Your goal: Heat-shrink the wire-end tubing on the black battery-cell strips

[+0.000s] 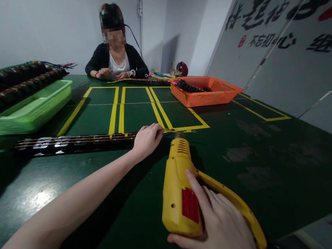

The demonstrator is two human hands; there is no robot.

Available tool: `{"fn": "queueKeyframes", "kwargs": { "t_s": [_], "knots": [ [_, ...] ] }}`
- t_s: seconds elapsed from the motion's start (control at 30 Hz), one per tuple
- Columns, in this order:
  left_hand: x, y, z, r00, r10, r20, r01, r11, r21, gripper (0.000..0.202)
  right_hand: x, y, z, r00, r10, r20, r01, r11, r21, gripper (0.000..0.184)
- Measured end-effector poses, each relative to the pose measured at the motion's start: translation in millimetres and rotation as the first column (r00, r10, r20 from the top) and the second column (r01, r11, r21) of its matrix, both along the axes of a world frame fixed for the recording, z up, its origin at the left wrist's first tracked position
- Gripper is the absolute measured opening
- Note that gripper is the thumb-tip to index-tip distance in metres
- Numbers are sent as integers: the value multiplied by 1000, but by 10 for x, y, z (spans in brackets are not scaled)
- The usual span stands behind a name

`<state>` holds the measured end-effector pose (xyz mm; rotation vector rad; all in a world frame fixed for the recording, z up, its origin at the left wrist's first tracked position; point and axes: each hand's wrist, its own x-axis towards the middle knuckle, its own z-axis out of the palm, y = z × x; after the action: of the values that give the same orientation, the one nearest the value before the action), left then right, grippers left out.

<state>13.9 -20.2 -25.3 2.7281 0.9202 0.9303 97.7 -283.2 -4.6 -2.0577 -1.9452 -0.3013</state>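
Clock centred on the yellow heat gun [177, 190], 12 pointing away from the worker. Right hand [221, 219] clamped round the gun's body, thumb at the rear; handle [241, 199] curves off toward 4. Left hand [148, 139] at 11, closed on coloured wire ends [188, 131] at the right end of a long black strip [76, 141] that runs toward 10. Wire tips lie just beside the nozzle [179, 134] (contact or not, I cannot tell from here). The two hands are apart. Table [290, 180]: open room for the gun between 2 and 4, out to the right edge. Green basket [40, 113] at 10; orange basket [209, 99] at 1, one corner near that edge. Co-worker [117, 60] between 11 and 12, forearms at the far edge, beyond yellow tape outlines [121, 110].
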Motion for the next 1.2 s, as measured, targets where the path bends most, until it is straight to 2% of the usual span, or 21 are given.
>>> {"fn": "queueKeyframes", "kwargs": {
  "t_s": [0.2,0.37,0.6,0.9,1.2],
  "knots": [
    [8,12,-18,1000,-11,-8,12,1000,16,25,-180,109,-13,998,31,-46,-31,1000,0,123],
    [-1,20,-15,1000,-19,-11,19,1000,23,24,-209,124,-20,995,44,-85,-44,999,-7,125],
    [-26,22,-11,999,-42,-8,42,999,29,24,-62,99,35,995,52,-83,-54,998,-28,126],
    [-27,31,-30,999,-40,22,40,999,36,22,220,-53,41,999,-52,1,52,999,-11,119],
    [-7,18,-14,999,-29,24,29,999,30,22,214,-41,4,996,-85,26,84,996,28,116]
  ]
}}
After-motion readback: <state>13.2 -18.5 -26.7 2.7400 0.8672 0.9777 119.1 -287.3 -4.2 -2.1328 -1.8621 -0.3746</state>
